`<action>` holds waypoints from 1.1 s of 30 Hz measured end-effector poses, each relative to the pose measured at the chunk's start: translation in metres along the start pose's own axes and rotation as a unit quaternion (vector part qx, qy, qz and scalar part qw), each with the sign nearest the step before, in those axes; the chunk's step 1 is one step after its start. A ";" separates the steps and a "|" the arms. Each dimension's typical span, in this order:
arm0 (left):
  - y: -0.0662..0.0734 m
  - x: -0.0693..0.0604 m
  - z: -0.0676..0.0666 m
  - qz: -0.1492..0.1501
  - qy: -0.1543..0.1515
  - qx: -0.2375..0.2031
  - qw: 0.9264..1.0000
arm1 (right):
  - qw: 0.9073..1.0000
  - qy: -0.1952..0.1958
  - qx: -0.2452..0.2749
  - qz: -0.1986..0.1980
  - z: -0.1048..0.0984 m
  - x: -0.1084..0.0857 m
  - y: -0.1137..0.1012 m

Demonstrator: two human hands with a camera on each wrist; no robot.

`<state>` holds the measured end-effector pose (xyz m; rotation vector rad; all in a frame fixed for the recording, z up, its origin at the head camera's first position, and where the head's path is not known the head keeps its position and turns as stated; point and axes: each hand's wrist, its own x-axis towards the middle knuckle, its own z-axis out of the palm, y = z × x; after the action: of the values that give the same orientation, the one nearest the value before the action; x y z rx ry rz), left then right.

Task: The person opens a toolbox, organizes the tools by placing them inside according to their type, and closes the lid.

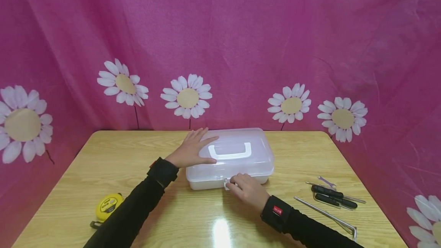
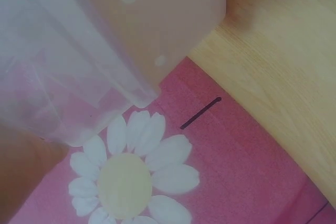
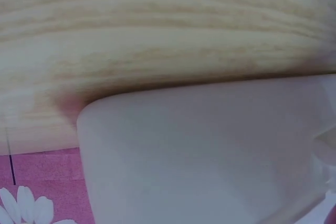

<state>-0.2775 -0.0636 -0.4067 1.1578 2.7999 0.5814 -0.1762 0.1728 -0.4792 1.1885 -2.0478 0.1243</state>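
A translucent plastic toolbox (image 1: 248,167) with a white carry handle (image 1: 231,156) stands at the back middle of the table, its lid down. Spread fingers of my left hand (image 1: 193,150) rest on the left part of the lid. At the front of the box, my right hand (image 1: 249,192) has its fingers curled at the small white latch (image 1: 226,184) and pinches it. The left wrist view shows the box's end wall (image 2: 173,9); its pale front wall (image 3: 199,150) fills much of the right wrist view.
A yellow tape measure (image 1: 109,206) lies at the left front. On the right are black-handled screwdrivers (image 1: 327,191), a small wrench (image 1: 326,181) and a long bent metal bar (image 1: 324,212). A pink flowered curtain (image 1: 234,49) hangs behind the wooden table (image 1: 151,144).
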 end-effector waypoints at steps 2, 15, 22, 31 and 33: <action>0.000 0.000 0.000 0.001 0.001 0.000 1.000 | 1.000 -0.008 0.006 -0.015 0.000 -0.001 -0.002; 0.005 0.000 0.000 -0.005 -0.003 -0.005 1.000 | 0.994 -0.096 0.018 -0.058 0.001 -0.015 -0.008; 0.006 0.001 0.000 -0.007 -0.003 -0.002 1.000 | 0.988 -0.155 0.010 -0.024 -0.001 -0.015 -0.006; 0.006 -0.003 -0.003 0.004 0.025 0.001 1.000 | 0.985 -0.167 -0.007 -0.033 -0.012 -0.008 -0.007; 0.008 -0.008 -0.003 0.023 0.050 0.009 0.998 | 0.987 -0.154 -0.004 -0.037 -0.022 -0.003 -0.006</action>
<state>-0.2672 -0.0654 -0.4019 1.2336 2.8745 0.6351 -0.1585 0.1803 -0.4672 1.3445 -2.2610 -0.1118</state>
